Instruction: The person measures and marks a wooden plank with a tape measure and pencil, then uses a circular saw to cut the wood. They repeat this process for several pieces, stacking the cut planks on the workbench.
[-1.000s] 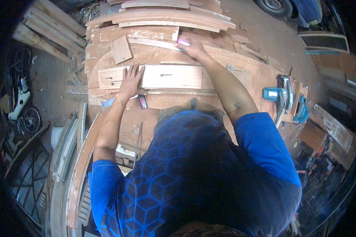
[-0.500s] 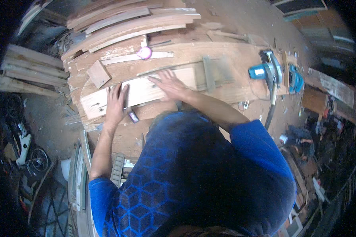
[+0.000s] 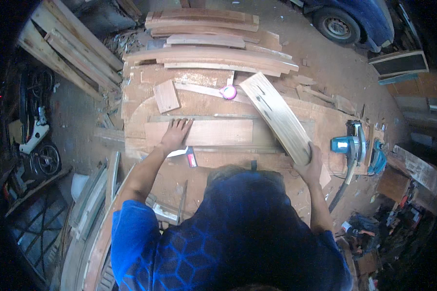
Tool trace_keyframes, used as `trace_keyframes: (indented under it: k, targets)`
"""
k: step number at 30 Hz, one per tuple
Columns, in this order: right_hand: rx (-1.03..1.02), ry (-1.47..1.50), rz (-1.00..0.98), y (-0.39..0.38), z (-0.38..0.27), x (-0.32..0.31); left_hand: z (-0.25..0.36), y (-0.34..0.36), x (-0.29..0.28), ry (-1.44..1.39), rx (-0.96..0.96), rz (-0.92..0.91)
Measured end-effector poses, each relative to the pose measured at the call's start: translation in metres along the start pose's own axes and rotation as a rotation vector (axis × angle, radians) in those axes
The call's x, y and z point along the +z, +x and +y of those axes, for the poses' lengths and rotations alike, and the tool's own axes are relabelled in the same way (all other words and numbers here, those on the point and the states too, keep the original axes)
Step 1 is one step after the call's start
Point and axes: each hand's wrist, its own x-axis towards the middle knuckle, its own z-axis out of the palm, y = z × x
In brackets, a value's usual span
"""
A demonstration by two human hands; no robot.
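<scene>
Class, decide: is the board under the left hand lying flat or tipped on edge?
Lying flat: the board shows its broad face upward, and the left hand rests on it.

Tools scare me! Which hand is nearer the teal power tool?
Right. The right hand, holding a board, is left of the teal tool; the left hand is farther left, on another board.

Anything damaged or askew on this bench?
Mainly the slanted board in the right hand: dark marks toward its far end, knots or splits, hard to tell. The flat board under the left hand shows no such marks. Nothing looks spilled.
</scene>
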Motion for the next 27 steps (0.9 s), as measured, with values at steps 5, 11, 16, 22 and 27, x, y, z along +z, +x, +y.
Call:
trace_keyframes:
  k: [5,11,16,22,27]
  targets:
    - [0.13,0.075,0.09,-0.047,0.017,-0.008,-0.053,-0.04,-0.032,-0.04,0.007,0.121]
    - [0.117,-0.058,0.035,-0.075,0.016,-0.029,-0.162,-0.084,-0.088,0.101,-0.101,0.293]
    - [-0.074,-0.008,-0.126,-0.065,0.01,-0.02,-0.182,-0.039,-0.107,0.16,-0.258,0.423]
    - [-0.286,0.03,-0.477,0.002,-0.024,0.057,-0.123,0.012,-0.087,0.095,-0.266,0.602]
    - [-0.549,0.168,-0.483,0.043,-0.093,0.107,0.068,0.001,-0.176,-1.188,-0.157,0.633]
